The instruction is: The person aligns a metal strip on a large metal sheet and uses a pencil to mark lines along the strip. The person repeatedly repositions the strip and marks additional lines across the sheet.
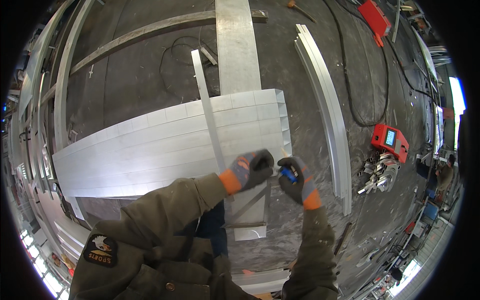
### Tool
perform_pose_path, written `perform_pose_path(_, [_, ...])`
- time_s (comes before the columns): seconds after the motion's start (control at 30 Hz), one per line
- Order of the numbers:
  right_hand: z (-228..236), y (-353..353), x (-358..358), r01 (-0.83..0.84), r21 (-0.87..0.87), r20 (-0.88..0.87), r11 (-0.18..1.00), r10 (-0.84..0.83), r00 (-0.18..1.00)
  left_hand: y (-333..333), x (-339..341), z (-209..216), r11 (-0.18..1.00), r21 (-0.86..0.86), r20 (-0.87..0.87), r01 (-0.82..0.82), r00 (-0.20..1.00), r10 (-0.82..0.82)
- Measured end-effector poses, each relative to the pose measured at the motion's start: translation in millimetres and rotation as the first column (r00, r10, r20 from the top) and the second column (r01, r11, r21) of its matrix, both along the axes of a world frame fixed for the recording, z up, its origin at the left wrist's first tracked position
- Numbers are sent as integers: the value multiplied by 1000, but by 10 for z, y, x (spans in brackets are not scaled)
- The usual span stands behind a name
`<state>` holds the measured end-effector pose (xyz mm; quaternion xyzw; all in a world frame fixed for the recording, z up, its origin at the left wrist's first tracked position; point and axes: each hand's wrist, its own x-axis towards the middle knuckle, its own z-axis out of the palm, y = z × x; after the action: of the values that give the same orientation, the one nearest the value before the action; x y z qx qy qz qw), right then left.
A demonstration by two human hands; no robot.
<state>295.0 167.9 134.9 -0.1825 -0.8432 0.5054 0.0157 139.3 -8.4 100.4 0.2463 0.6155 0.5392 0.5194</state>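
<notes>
Two gloved hands meet near the middle of the head view, both in dark gloves with orange cuffs. The left hand (254,170) lies just off centre toward 5 o'clock, its fingers curled inward; whether they enclose anything I cannot tell. Beside it, a little farther out toward 4 o'clock, the right hand (298,181) has its fingers bent around a small blue object (288,174), whose kind is too blurred to make out. Only a narrow gap parts the hands.

Directly beneath and beyond the left hand, a broad row of pale metal bars (145,147) stretches out toward 9 o'clock. Their hollow ends face 3 o'clock, close to the hands. I cannot tell whether either glove touches them. Across the row lies a narrow metal strip (206,107), its far end pointing toward 11 o'clock. At 12 o'clock a wide metal plank (239,47) runs out from the bars, crossing a long beam (145,37) that lies near 11.

Several long metal profiles (327,120) lie on the floor (315,210) between 2 and 3 o'clock. A red device (395,145) with a lit screen sits at 3 o'clock, just above a heap of metal offcuts (380,173). A black cable (345,75) curves through 2 o'clock, a red box (375,19) stands between 1 and 2, and a mallet (301,11) lies near 1.
</notes>
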Motion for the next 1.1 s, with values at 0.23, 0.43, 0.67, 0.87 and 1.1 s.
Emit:
perform_pose_path(0.23, [-587, 1186, -469, 64, 463, 296, 884, -222, 929, 179, -777, -599, 928, -127, -706, -351, 689, 164])
perform_pose_path(0.43, [-873, 1386, -1121, -43, 625, 167, 779, -80, 983, 302, -847, -671, 875, -268, -837, -403, 548, -4])
perform_pose_path(0.67, [-955, 1366, -1370, -89, 602, 218, 794, -56, 974, 475, -769, -699, 795, -337, -852, -504, 522, -31])
perform_pose_path(0.87, [-1035, 1277, -1363, -63, 607, 133, 792, -24, 991, 415, -699, -837, 797, -237, -928, -555, 372, -16])
perform_pose_path(1.1, [-1082, 1208, -1347, -31, 621, 42, 783, 7, 999, 426, -656, -852, 810, -151, -916, -567, 388, 101])
